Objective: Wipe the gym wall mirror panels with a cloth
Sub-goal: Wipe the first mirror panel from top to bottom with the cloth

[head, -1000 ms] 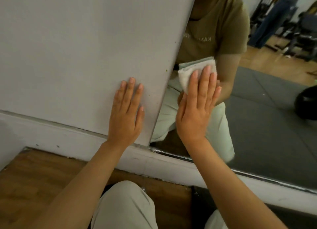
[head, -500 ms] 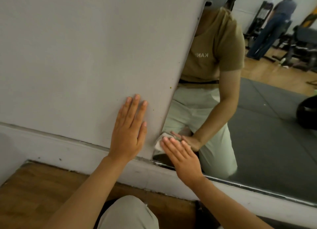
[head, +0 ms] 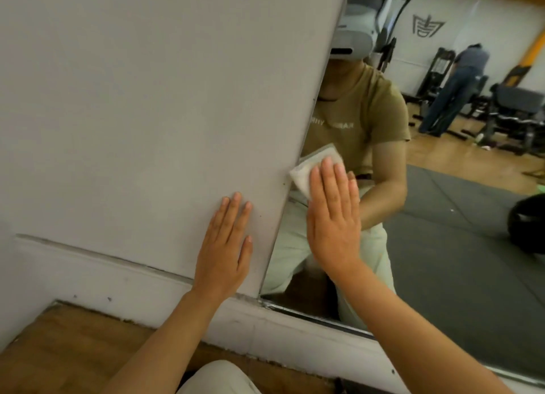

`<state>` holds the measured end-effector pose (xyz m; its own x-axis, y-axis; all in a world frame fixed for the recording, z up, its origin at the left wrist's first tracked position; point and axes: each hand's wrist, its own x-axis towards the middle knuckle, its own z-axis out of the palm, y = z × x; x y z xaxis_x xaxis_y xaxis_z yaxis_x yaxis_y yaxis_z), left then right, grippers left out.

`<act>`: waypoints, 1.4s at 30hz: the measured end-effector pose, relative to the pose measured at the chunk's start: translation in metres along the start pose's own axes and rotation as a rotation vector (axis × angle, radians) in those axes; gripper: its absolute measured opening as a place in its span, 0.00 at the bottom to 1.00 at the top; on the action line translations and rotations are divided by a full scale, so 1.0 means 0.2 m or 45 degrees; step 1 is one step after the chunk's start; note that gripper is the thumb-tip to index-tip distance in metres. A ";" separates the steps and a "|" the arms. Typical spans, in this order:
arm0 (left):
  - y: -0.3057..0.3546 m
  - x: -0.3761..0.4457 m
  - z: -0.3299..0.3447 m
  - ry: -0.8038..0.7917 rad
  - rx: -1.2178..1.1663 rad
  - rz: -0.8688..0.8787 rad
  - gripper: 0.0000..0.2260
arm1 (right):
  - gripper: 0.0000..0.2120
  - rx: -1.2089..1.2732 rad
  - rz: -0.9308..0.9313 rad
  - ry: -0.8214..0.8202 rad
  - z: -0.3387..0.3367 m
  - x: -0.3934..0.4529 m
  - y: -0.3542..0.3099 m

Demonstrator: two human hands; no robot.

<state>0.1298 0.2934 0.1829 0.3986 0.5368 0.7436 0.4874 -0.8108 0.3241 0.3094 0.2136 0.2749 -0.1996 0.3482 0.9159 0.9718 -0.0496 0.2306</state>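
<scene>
The wall mirror panel [head: 442,246] fills the right half of the head view, its left edge running down beside the grey wall. My right hand [head: 334,219] lies flat with straight fingers and presses a folded white cloth [head: 306,172] against the glass close to that left edge. The cloth sticks out above and left of my fingertips. My left hand [head: 225,246] rests flat on the grey wall [head: 147,113] just left of the mirror edge, holding nothing.
A white baseboard [head: 118,284] runs under the wall and mirror, with wood floor [head: 59,349] below. My knee in light trousers [head: 218,379] is at the bottom. The mirror reflects me, a dark mat, gym machines and another person at the far right.
My right hand has slid the cloth up the mirror's left edge from near the bottom corner to mid height. My left hand has stayed on the wall.
</scene>
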 end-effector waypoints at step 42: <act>1.44 0.51 -1.20 -1.129 -0.184 -0.483 0.30 | 0.15 0.717 1.110 -1.429 -1.68 0.37 0.53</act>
<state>0.1245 0.0579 0.4919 0.7039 0.7009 -0.1156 0.6275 -0.5372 0.5635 0.3553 -0.0803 0.4768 0.3854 0.9194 -0.0781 0.7040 -0.3477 -0.6193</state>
